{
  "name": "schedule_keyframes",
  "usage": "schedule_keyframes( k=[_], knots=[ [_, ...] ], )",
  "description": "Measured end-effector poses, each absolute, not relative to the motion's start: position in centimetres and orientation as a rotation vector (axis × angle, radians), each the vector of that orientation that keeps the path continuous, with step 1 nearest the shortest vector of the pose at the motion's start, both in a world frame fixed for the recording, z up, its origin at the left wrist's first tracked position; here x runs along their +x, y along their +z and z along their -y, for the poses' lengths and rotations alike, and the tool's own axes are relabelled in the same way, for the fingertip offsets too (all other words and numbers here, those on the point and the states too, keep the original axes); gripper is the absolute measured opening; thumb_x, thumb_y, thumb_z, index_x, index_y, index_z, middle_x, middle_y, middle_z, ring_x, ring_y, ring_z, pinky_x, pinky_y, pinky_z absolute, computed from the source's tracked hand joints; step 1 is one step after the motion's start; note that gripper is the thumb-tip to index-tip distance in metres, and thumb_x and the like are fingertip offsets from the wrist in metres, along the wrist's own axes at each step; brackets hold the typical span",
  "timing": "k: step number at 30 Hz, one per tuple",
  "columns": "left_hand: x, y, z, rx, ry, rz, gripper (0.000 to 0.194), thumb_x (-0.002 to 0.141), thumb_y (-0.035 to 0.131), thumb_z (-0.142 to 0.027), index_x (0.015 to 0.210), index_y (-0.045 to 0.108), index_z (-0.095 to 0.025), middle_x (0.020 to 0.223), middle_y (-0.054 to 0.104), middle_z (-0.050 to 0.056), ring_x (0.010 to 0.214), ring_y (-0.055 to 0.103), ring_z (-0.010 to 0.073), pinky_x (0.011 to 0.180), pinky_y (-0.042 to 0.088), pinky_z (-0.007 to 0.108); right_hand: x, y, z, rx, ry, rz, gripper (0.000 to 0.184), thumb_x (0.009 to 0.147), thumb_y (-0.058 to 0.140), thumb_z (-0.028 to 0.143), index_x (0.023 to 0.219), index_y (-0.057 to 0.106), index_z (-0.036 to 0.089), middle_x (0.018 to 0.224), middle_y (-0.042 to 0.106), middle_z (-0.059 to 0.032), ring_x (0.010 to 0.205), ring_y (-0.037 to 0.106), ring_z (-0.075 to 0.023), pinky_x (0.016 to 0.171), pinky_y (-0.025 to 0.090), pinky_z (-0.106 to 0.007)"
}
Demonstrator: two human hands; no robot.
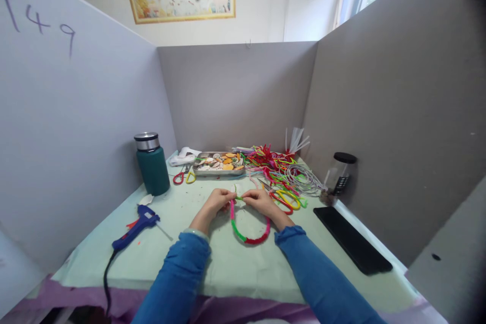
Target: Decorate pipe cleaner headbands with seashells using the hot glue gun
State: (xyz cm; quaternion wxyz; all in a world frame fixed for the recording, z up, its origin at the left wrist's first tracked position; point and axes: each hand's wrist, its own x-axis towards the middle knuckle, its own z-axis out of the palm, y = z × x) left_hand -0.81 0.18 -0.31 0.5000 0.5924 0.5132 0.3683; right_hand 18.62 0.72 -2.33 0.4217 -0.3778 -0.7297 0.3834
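Head view, cubicle worktop (228, 263) covered in a pale green sheet; both hands meet near the middle of it, a little toward the far edge.

Left hand (216, 201): fingertips pinched together on the top end of a pipe-cleaner loop (248, 230); right hand (260, 200): fingertips likewise pinched on the loop's other top end; a short green bit shows between the two pinches. Whether the ends are already twisted together cannot be told at this size.

The loop hangs toward the near edge from the fingers and lies on the sheet; pink, green and red stretches run round its curve; the curve reads as formed, so the shaping looks largely done and the joining of the top appears to be the part left, judged from the open gap between the hands.

Around it: pile of loose pipe cleaners (279, 167) toward the far right corner; metal tray (218, 171) of small coloured pieces at the far edge; scissors (184, 176) just left of the tray; green flask (152, 164) at the far left; blue glue gun (138, 225) near the left edge, cord trailing off the near edge; black flat slab (353, 240) along the right edge; dark-lidded jar (339, 177) behind it.
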Motion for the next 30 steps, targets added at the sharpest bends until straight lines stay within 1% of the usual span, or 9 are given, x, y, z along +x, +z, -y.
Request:
schedule_keyframes(
  k=[3, 8, 11, 13, 16, 19, 23, 26, 30],
  knots=[
    [-0.9, -0.3, -0.3, 1.395, 0.872, -1.253, 0.039, 0.063, 0.069, -0.050, 0.059, 0.058, -0.013, 0.042, 0.046, -0.002, 0.037, 0.039, 0.0074, 0.042, 0.027, 0.023, 18.5, -2.5, -0.8, -0.922, 0.967, 1.836, 0.021, 0.074, 0.063, 0.029, 0.084, 0.074, 0.014, 0.074, 0.068, -0.0053, 0.067, 0.060, -0.0167, 0.065, 0.046, -0.028],
    [-0.9, -0.3, -0.5, 1.346, 0.850, -1.318, 0.029, 0.063, 0.069, -0.039, 0.054, 0.054, -0.015, 0.038, 0.042, -0.004, 0.033, 0.036, 0.0075, 0.038, 0.023, 0.024, 18.3, -2.7, -0.6, -0.902, 0.981, 1.871, 0.020, 0.075, 0.062, 0.027, 0.085, 0.074, 0.015, 0.073, 0.069, -0.0051, 0.068, 0.061, -0.0170, 0.065, 0.046, -0.028],
    [-0.8, -0.1, -0.2, 1.337, 0.849, -1.329, 0.030, 0.062, 0.070, -0.039, 0.055, 0.053, -0.016, 0.038, 0.042, -0.004, 0.033, 0.037, 0.0079, 0.038, 0.024, 0.025, 18.3, -2.5, -0.5, -0.899, 0.980, 1.866, 0.020, 0.075, 0.063, 0.028, 0.085, 0.074, 0.016, 0.073, 0.069, -0.0051, 0.068, 0.060, -0.0171, 0.065, 0.046, -0.028],
    [-0.6, 0.1, 0.0, 1.331, 0.899, -1.322, 0.031, 0.060, 0.072, -0.041, 0.059, 0.055, -0.015, 0.040, 0.043, -0.004, 0.034, 0.038, 0.0078, 0.039, 0.024, 0.024, 18.4, -2.4, -0.4, -0.903, 0.989, 1.847, 0.020, 0.075, 0.063, 0.029, 0.085, 0.074, 0.015, 0.072, 0.068, -0.0049, 0.066, 0.060, -0.0169, 0.064, 0.046, -0.028],
    [-0.4, 0.0, -0.1, 1.390, 1.053, -1.273, 0.031, 0.056, 0.075, -0.038, 0.066, 0.058, -0.015, 0.046, 0.046, -0.005, 0.038, 0.038, 0.0067, 0.041, 0.027, 0.022, 18.4, -2.5, -0.5, -0.912, 1.005, 1.826, 0.021, 0.075, 0.064, 0.030, 0.084, 0.074, 0.015, 0.072, 0.068, -0.0046, 0.065, 0.060, -0.0165, 0.064, 0.046, -0.028],
    [-0.2, -0.5, -0.6, 1.509, 1.130, -1.280, 0.028, 0.056, 0.074, -0.036, 0.067, 0.061, -0.014, 0.051, 0.050, -0.004, 0.041, 0.038, 0.0065, 0.043, 0.028, 0.022, 18.4, -2.6, -0.6, -0.910, 1.018, 1.818, 0.020, 0.075, 0.063, 0.031, 0.083, 0.074, 0.016, 0.072, 0.068, -0.0045, 0.066, 0.060, -0.0165, 0.064, 0.046, -0.028],
    [-0.2, -0.8, -1.0, 1.636, 1.131, -1.314, 0.024, 0.061, 0.069, -0.035, 0.068, 0.068, -0.012, 0.056, 0.059, 0.001, 0.048, 0.044, 0.0098, 0.047, 0.031, 0.023, 18.3, -2.8, -0.7, -0.912, 1.047, 1.784, 0.022, 0.074, 0.064, 0.032, 0.084, 0.074, 0.016, 0.071, 0.068, -0.0042, 0.065, 0.059, -0.0160, 0.064, 0.046, -0.028],
    [-0.2, -0.5, -0.8, 1.690, 1.112, -1.319, 0.027, 0.063, 0.067, -0.037, 0.069, 0.071, -0.012, 0.058, 0.062, 0.003, 0.053, 0.048, 0.0124, 0.049, 0.031, 0.023, 18.4, -2.7, -0.7, -0.940, 1.060, 1.749, 0.023, 0.072, 0.065, 0.034, 0.083, 0.074, 0.015, 0.069, 0.066, -0.0031, 0.063, 0.057, -0.0150, 0.062, 0.045, -0.027],
    [-0.2, -0.4, -0.7, 1.692, 1.110, -1.253, 0.032, 0.065, 0.068, -0.040, 0.075, 0.073, -0.010, 0.064, 0.066, 0.006, 0.055, 0.050, 0.0132, 0.051, 0.033, 0.024, 18.7, -2.3, -0.5, -0.974, 1.085, 1.703, 0.027, 0.071, 0.067, 0.037, 0.084, 0.074, 0.014, 0.064, 0.062, -0.0021, 0.058, 0.052, -0.0138, 0.056, 0.041, -0.026]
  ],
)
